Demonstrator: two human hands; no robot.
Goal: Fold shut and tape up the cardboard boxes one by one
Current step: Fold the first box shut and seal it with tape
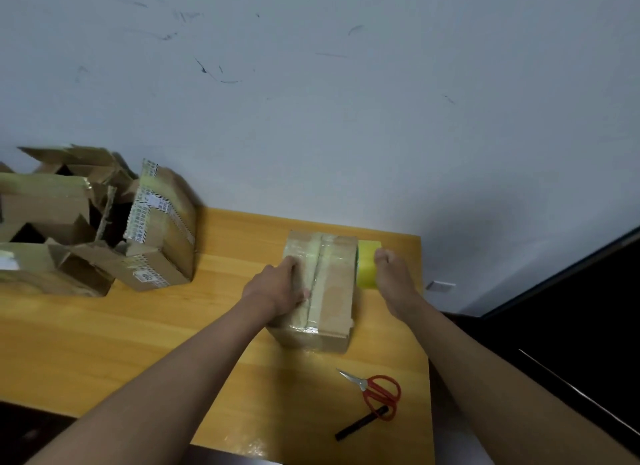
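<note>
- Head view: my bench is a yellow wooden top; its far edge meets the white wall, its right edge drops off just beyond my right hand, and its near edge runs across the bottom of the view.
- Open surface lies between the box under my hands and the pile at the left, and also on the near side, left of the scissors.
- The cardboard box stands near the far right corner of the bench, with its long axis running away from me.
- Box condition: the top flaps are folded flat, and the centre seam carries a pale strip of tape along its length. Glossy tape also shows on the left half of the top and on the near face.
- My left hand presses down on the left half of the box top, fingers laid over the cardboard, the thumb next to the seam.
- My right hand grasps the yellow tape roll, which sits against the box's far right side.
- The red-handled scissors lie closed on the bench nearer to me than the box, apart from it. A black stick lies touching the handles.
- The pile of opened boxes occupies the far left of the bench, flaps raised and torn, one carrying printed tape.
</note>
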